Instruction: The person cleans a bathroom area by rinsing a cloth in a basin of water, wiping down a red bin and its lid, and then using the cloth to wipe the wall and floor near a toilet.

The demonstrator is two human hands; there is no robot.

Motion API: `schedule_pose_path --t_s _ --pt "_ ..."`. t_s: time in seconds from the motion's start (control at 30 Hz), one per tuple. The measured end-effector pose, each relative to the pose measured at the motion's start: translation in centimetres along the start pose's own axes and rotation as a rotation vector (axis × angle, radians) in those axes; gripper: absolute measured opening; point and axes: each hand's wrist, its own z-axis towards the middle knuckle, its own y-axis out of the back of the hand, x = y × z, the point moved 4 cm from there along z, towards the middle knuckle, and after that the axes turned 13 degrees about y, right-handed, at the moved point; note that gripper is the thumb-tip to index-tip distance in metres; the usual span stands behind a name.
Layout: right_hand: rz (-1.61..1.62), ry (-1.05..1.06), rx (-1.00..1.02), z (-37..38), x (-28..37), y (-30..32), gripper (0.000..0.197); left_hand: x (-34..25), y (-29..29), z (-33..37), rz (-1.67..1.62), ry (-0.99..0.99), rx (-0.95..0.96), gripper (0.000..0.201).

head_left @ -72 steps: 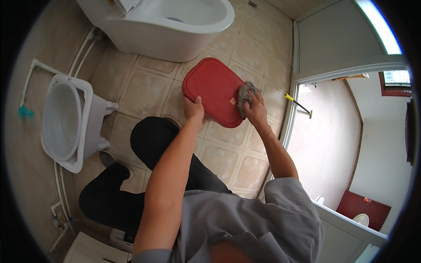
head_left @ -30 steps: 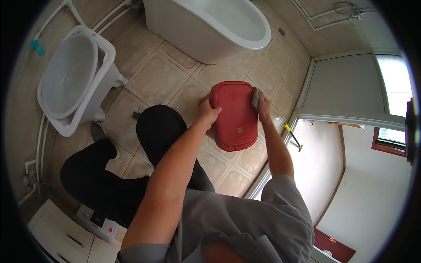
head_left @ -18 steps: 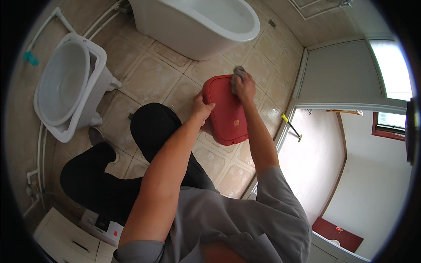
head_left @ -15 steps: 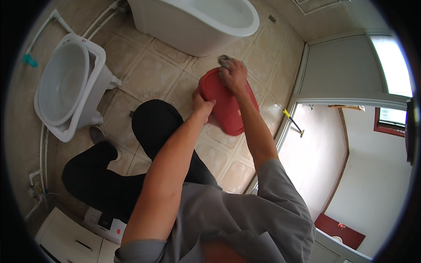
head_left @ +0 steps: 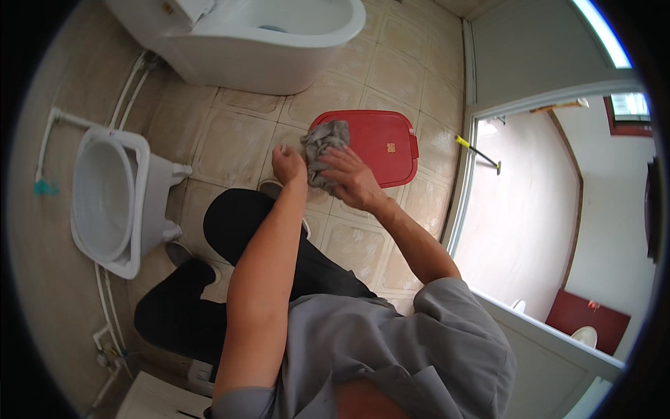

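Observation:
A red plastic bin (head_left: 373, 150) with a rounded-corner lid stands on the tiles in front of me. Over its left end hangs a crumpled grey cloth (head_left: 325, 143). My right hand (head_left: 352, 183) presses on this cloth from the near side, its fingers reaching across the folds. Just left of the cloth is my left hand (head_left: 289, 165), fingers curled in; what they hold, if anything, is hidden. The bin's side walls are mostly out of sight below the lid.
A white toilet (head_left: 279, 59) stands beyond the bin. To the left, a white basin stand (head_left: 139, 202) with a basin in it is near wall pipes (head_left: 84, 120). A doorway frame (head_left: 457, 202) rises on the right; a yellow-and-black handled tool (head_left: 480, 155) lies past it.
The bin's lid has turned to lie more crosswise. My right hand came nearer with the cloth, which has spread over the left end. My left hand left the lid's near edge and moved left.

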Motion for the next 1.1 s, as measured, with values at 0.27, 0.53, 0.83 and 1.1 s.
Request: schedule_pose_path --t_s 0.27,0.53,0.83,1.1 --pt "-0.019 0.023 -0.086 -5.4 0.1 1.2 0.045 -2.4 -1.5 -4.3 -0.405 0.213 0.629 0.045" --pt "-0.039 0.062 -0.149 -6.2 0.8 0.3 0.041 -0.9 -1.6 -3.8 -0.218 0.294 0.630 0.065" --pt "-0.266 -0.857 -0.808 -15.1 -11.5 4.5 0.033 -1.2 -1.6 -5.0 -0.371 0.401 0.754 0.056" --pt "-0.222 -0.759 -0.831 -9.6 4.5 -6.3 0.057 0.4 -0.9 -1.2 -0.375 0.247 0.713 0.067"
